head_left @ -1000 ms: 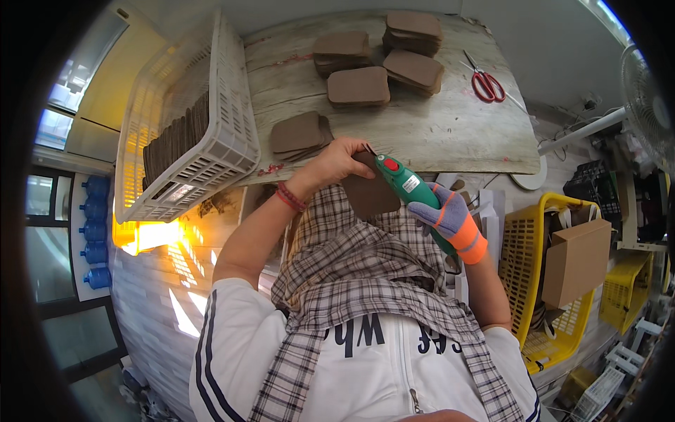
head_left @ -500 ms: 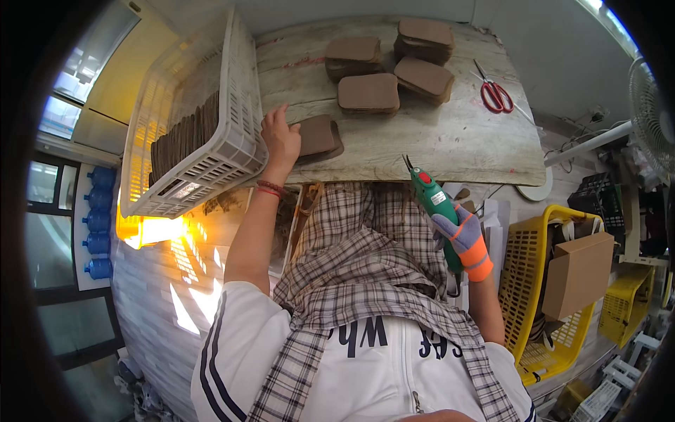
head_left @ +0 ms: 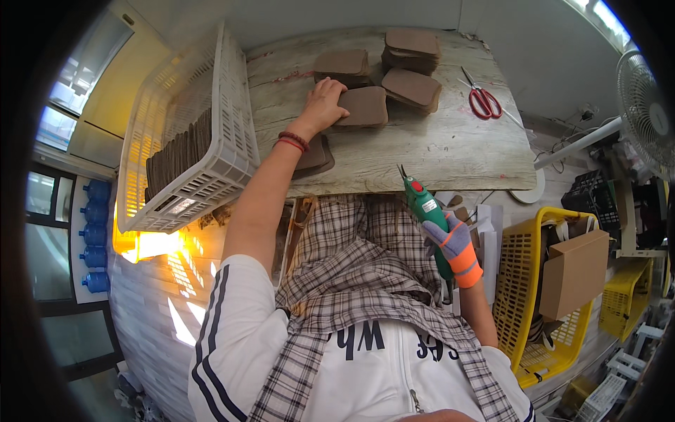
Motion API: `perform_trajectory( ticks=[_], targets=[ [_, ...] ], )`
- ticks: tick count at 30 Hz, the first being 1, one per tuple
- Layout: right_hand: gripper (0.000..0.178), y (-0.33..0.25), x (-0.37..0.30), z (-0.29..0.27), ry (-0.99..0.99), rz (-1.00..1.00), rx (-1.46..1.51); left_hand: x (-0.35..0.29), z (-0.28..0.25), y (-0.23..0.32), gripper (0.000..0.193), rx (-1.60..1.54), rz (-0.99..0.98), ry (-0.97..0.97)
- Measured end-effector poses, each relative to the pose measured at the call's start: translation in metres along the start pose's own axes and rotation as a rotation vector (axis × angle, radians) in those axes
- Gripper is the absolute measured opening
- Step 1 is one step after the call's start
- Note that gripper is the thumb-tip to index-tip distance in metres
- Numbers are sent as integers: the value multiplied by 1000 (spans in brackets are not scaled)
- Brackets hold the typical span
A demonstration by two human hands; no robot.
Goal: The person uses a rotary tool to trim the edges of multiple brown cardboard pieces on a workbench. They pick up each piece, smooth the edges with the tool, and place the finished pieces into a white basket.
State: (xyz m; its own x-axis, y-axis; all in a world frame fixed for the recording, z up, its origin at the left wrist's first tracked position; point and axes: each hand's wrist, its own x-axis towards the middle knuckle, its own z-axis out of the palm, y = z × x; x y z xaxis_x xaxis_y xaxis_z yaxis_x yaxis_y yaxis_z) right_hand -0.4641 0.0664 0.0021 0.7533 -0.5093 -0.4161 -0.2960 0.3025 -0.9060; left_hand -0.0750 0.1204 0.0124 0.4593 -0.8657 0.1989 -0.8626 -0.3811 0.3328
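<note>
My bare left hand (head_left: 325, 105), with beaded bands at its wrist, reaches over the table with fingers apart. Its thumb is at the left end of a stack of brown rounded rectangular pads (head_left: 364, 107); whether it touches the stack, I cannot tell. Under my left forearm lies another small pile of brown pads (head_left: 314, 156), partly hidden. My right hand (head_left: 454, 246), in a grey and orange glove, is wrapped round green electric scissors (head_left: 426, 204) with a red button. Their thin pointed blades face the table's near edge.
More pad stacks (head_left: 411, 50) stand at the back of the wooden table (head_left: 422, 155). Red-handled scissors (head_left: 484, 103) lie at its right. A white crate (head_left: 232, 126) holding upright pads is at the left. A yellow basket (head_left: 517, 295) and a fan (head_left: 643, 105) stand on the right.
My left hand has moved away from the small pile beside the crate, forward and right to the middle stack. My right hand keeps the electric scissors in nearly the same place.
</note>
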Motion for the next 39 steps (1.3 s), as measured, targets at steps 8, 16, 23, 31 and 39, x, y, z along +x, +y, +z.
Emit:
perform_trajectory(
  ticks=[8,16,23,31,39],
  targets=[
    [35,-9,-1,4,0,0,11,-6,3,-1,45,-19,137,179],
    [36,-8,-2,5,11,-7,30,-7,-10,17,47,-23,76,226],
    [33,-9,6,6,42,-74,9,-37,-23,37,33,-1150,-285,259],
    [33,-38,5,24,99,-144,60,-68,20,117,37,-2267,-424,502],
    [32,-38,6,24,126,-148,63,-70,42,138,38,-2423,-463,423]
  ],
)
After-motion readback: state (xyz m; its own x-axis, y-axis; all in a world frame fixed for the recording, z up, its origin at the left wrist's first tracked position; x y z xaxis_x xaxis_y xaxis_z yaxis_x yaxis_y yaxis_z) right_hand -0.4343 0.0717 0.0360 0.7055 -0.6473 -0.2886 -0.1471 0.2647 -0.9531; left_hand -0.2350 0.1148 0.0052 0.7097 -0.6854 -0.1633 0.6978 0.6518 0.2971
